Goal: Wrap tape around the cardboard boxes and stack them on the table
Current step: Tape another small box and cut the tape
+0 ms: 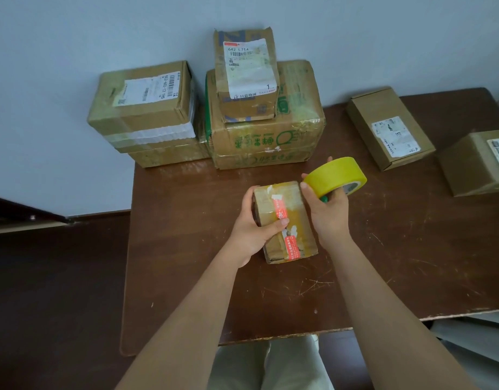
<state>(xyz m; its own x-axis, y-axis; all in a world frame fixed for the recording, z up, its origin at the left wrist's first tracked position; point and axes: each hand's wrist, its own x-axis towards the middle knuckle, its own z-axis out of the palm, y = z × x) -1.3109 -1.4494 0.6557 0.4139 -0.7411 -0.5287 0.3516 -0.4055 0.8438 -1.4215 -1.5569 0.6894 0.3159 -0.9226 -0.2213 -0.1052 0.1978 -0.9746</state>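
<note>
Head view: a small cardboard box (284, 220) lies on the brown tabletop (186, 277) near its middle, with a red-orange printed strip running along its top and patches of old tape. The left hand (256, 229) grips the box from its left side, fingers curled over the far edge and the thumb pressing on the red strip. The right hand (327, 204) holds a yellow tape roll (336, 175) just above the box's far right corner, fingers wrapped round the roll's rim. Against the wall at the back stand two stacks: on the left, a labelled box (147, 105) on a flatter one; beside it, a tall narrow box (248, 74) on top of a large box with green print (270, 136). To the right, well apart from the hands, a flat box with a white label (389, 128) lies on the tabletop, and another box (476, 164) sits at the right edge of the picture.
</note>
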